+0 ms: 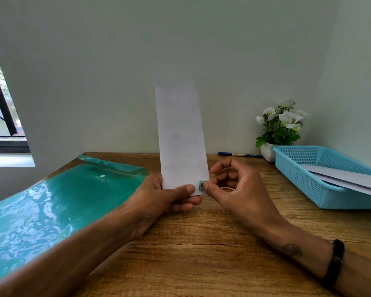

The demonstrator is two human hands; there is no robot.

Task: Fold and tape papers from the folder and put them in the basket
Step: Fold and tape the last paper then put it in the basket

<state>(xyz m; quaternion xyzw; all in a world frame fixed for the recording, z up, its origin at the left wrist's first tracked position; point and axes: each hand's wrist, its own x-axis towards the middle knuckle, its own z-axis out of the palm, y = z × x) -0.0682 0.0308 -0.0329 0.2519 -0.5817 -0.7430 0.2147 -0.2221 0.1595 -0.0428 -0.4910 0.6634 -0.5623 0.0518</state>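
The folded paper (181, 136) stands upright above the middle of the table (201, 243), a long narrow white strip with its top end up against the wall. The left hand (159, 202) grips its bottom edge, thumb across the front, fingers curled behind. The right hand (234, 189) comes in from the right, its thumb tip pressing a small patterned piece of tape (201, 186) onto the paper's lower right corner, the other fingers curled loosely above and holding nothing that I can see. The tape sits right at the paper's right edge; whether it wraps around behind I cannot tell.

Over on the left side of the table lies the folder (51, 211), glossy teal plastic, flat, its flap folded open toward the far edge and a white snap button showing near the flap. On the right side sits the basket (308, 185), light blue with perforated walls, and white papers (351, 179) already lie inside it, sticking out past its right side. Just behind the basket, by the far edge, a small white pot of white flowers (278, 127) stands against the wall, and a blue pen (240, 154) lies along the far edge to its left. A black band (335, 264) circles the right wrist.
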